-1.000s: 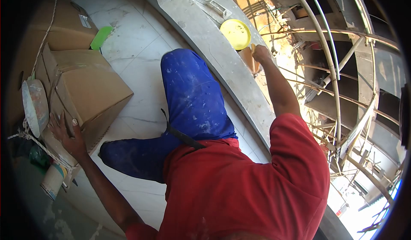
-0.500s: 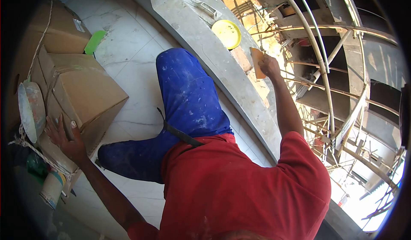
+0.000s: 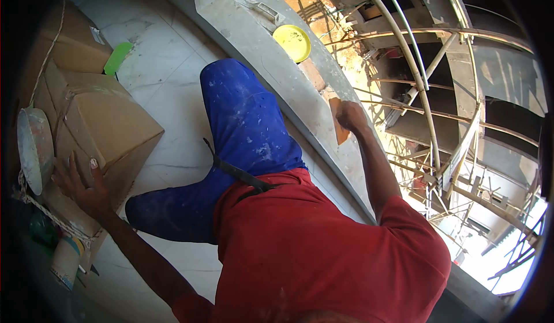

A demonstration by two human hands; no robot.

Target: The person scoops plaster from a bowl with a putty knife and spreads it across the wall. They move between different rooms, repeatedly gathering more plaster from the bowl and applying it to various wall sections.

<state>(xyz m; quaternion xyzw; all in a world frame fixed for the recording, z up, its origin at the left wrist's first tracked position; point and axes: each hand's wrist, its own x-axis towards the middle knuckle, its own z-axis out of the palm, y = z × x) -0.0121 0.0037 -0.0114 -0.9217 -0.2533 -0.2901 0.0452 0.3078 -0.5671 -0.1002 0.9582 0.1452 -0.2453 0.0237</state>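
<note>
My right hand is closed around a flat orange putty scraper, which is over the grey concrete ledge. Beyond the hand, a round yellow lid or dish with dark specks lies on that ledge. Between them is a pale pinkish patch. My left hand has its fingers spread against the side of a cardboard box. Right beside those fingers, a round bowl-like pan smeared with dried material leans on the box.
A bright green flat piece is by the boxes on the white tiled floor. Rope, a green bottle and a paper-wrapped tube are at lower left. Past the ledge is a drop with bamboo scaffolding.
My right hand has drawn the scraper back along the ledge, away from the yellow dish and nearer my body. The left hand stays on the box. The whole view has shifted slightly.
</note>
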